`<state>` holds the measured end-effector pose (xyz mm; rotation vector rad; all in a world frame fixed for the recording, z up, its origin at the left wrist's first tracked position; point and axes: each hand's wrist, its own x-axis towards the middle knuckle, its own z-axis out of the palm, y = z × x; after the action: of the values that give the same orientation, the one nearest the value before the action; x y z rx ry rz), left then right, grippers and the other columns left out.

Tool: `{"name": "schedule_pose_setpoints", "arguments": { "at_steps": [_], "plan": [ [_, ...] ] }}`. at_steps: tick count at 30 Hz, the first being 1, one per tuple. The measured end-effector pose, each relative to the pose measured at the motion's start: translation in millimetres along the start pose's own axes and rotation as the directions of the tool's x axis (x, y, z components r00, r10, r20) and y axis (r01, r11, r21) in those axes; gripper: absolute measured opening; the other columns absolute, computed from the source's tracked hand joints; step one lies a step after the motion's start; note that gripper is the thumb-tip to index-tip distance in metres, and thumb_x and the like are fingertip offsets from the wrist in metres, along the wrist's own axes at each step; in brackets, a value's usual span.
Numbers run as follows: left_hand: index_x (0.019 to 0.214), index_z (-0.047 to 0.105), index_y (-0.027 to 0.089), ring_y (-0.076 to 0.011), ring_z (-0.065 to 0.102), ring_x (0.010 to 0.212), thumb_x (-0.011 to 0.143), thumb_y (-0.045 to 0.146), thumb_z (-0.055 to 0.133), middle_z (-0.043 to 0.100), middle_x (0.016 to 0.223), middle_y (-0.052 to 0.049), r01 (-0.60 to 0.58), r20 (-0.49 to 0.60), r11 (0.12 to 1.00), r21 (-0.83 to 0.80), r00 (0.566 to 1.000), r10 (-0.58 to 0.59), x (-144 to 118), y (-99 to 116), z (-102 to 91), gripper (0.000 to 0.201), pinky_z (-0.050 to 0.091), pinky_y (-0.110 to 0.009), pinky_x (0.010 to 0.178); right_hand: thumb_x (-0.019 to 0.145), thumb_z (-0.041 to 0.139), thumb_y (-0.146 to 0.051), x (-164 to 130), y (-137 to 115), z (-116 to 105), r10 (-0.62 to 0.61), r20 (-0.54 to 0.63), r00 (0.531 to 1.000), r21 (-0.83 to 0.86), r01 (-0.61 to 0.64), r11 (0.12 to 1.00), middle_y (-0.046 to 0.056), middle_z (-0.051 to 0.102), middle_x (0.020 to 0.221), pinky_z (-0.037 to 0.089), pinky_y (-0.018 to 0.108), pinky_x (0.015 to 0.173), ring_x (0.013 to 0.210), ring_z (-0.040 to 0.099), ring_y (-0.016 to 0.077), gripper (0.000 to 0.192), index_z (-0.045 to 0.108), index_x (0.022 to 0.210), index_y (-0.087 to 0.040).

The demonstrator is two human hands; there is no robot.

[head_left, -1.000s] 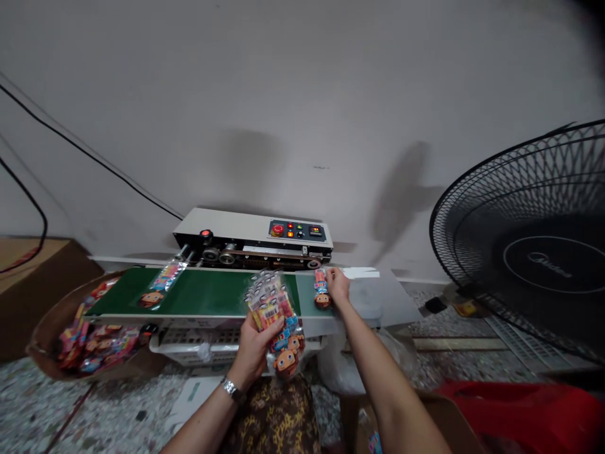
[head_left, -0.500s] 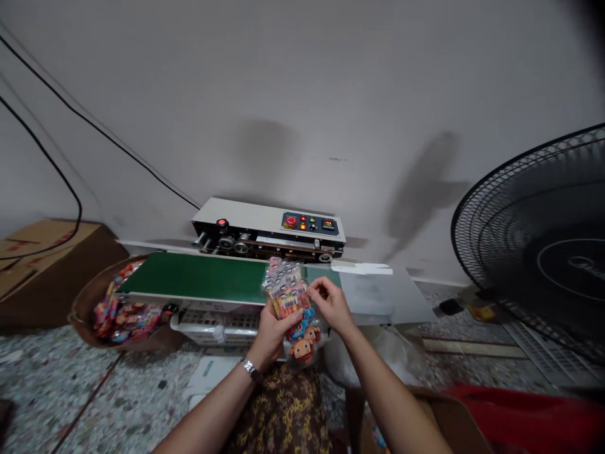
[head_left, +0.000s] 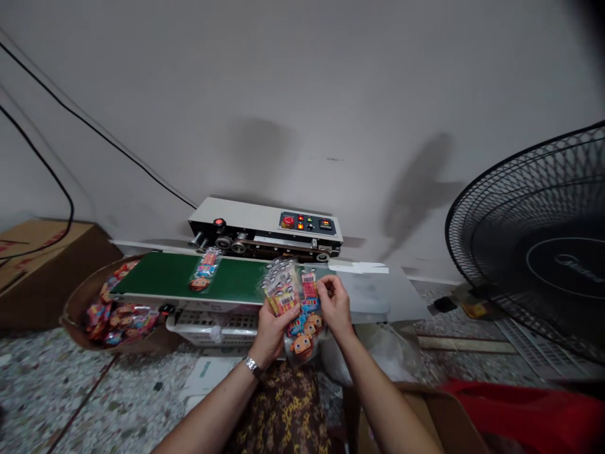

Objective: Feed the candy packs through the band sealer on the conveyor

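My left hand [head_left: 275, 328] grips a fanned stack of small clear plastic packets [head_left: 282, 291] with colourful cartoon-character cards inside. At the stack's right side, my right hand [head_left: 334, 304] pinches the edge of one packet [head_left: 309, 289], which stands partly apart from the others. Both hands are over the front edge of the green conveyor belt [head_left: 161, 275]. A single packet [head_left: 205, 270] lies on that belt further left. Behind the belt is a band sealing machine [head_left: 265, 221] with lit buttons and a red knob.
At the belt's left end a round basket [head_left: 75, 321] holds many packets. A white plastic basket [head_left: 189, 325] sits under the belt. A large black fan [head_left: 529, 252] stands on the right, a cardboard box [head_left: 47, 271] on the left. An open carton [head_left: 439, 410] is near my right arm.
A packet has come into view on the left part of the belt. My right hand has drawn one packet slightly away to the right from the stack in my left hand.
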<state>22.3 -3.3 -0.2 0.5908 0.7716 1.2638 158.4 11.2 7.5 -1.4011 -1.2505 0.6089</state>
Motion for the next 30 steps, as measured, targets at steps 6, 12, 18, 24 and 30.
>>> {"name": "schedule_pose_setpoints", "arguments": {
  "at_steps": [6,12,18,24,30],
  "plan": [
    [0.1,0.054,0.016,-0.0195,0.065,0.081,0.056,0.018,0.077,0.068,0.093,-0.006,0.01,-0.049,0.999,0.034,0.999,-0.009,2.1,4.1,-7.8,0.049,0.049,-0.032,0.077,0.078,0.05,-0.041,17.6,28.2,-10.1,0.063,-0.008,0.998,0.091,-0.062,0.994,0.003,0.059,0.077,0.046,0.025,0.062,0.069,0.056,0.0142,0.027,0.052,0.09,-0.018],
    [0.099,0.055,0.015,-0.0176,0.063,0.08,0.058,0.017,0.075,0.067,0.094,-0.007,0.002,-0.034,0.997,0.083,0.999,0.001,-2.3,7.9,-21.5,0.046,0.049,-0.029,0.075,0.076,0.047,-0.037,70.0,78.8,-51.7,0.169,-0.251,0.953,-0.404,-0.262,0.877,0.004,0.062,0.069,0.039,0.026,0.057,0.061,0.057,0.0168,0.025,0.056,0.087,-0.017],
    [0.102,0.056,0.016,-0.0179,0.064,0.077,0.056,0.017,0.077,0.068,0.094,-0.007,0.039,-0.037,0.995,0.094,0.999,-0.036,-5.1,9.2,-24.1,0.051,0.05,-0.03,0.074,0.073,0.05,-0.029,95.5,106.0,-39.7,0.217,-0.241,0.946,-0.503,-0.313,0.806,0.005,0.059,0.062,0.035,0.028,0.055,0.057,0.053,0.0183,0.015,0.058,0.078,-0.018],
    [0.101,0.056,0.016,-0.0182,0.064,0.079,0.056,0.015,0.076,0.068,0.093,-0.007,0.057,0.008,0.995,0.086,0.998,-0.058,-6.6,14.7,-20.3,0.049,0.049,-0.029,0.074,0.07,0.055,-0.027,90.7,78.9,-13.9,0.089,-0.105,0.99,-0.541,-0.132,0.831,0.006,0.06,0.076,0.039,0.03,0.064,0.069,0.054,0.0187,0.023,0.059,0.091,-0.02],
    [0.098,0.058,0.016,-0.0202,0.064,0.079,0.053,0.017,0.078,0.069,0.091,-0.008,0.068,0.02,0.995,0.076,0.997,-0.07,-6.5,17.7,-17.0,0.049,0.05,-0.03,0.073,0.081,0.047,-0.04,43.7,10.4,-3.3,-0.049,0.309,0.95,-0.072,0.075,0.995,0.001,0.057,0.07,0.041,0.023,0.057,0.06,0.052,0.0125,0.024,0.057,0.083,-0.018]
  ]
}}
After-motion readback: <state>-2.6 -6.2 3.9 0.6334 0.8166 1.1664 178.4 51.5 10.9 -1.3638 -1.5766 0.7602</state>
